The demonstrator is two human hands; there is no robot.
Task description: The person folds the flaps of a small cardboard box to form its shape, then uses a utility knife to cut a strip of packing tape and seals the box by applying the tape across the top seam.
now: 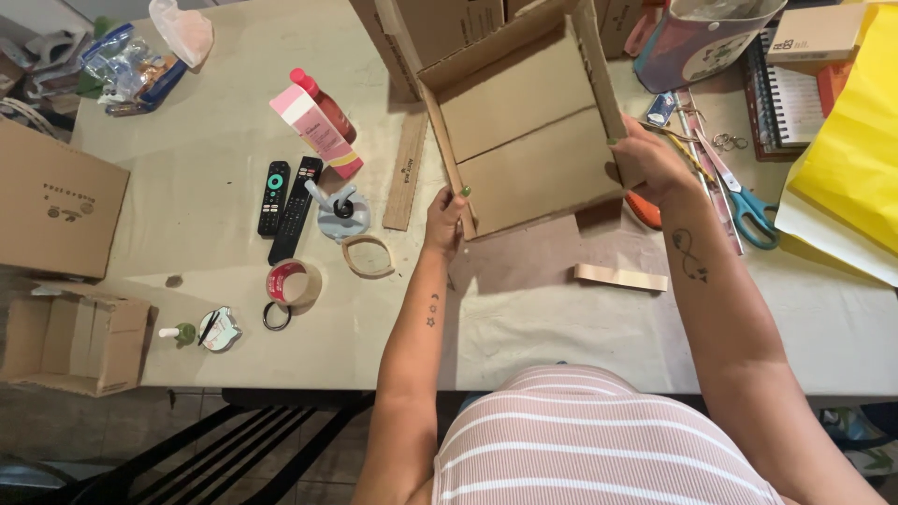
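An open brown cardboard box (524, 122) is tipped on its side above the table, its inside facing me. My left hand (445, 220) grips its lower left corner. My right hand (647, 161) grips its right wall. Both hands hold the box a little off the beige table (524, 309). A crease runs across the box's inner bottom.
Left of the box lie a cardboard strip (405, 173), a pink carton with a red bottle (318, 122), two black remotes (285, 198), a tape dispenser (340, 213) and tape rolls (292, 282). Blue-handled scissors (744, 201), a wooden piece (620, 278), yellow paper (856, 150) and notebooks sit right. Cardboard boxes (56, 201) stand left.
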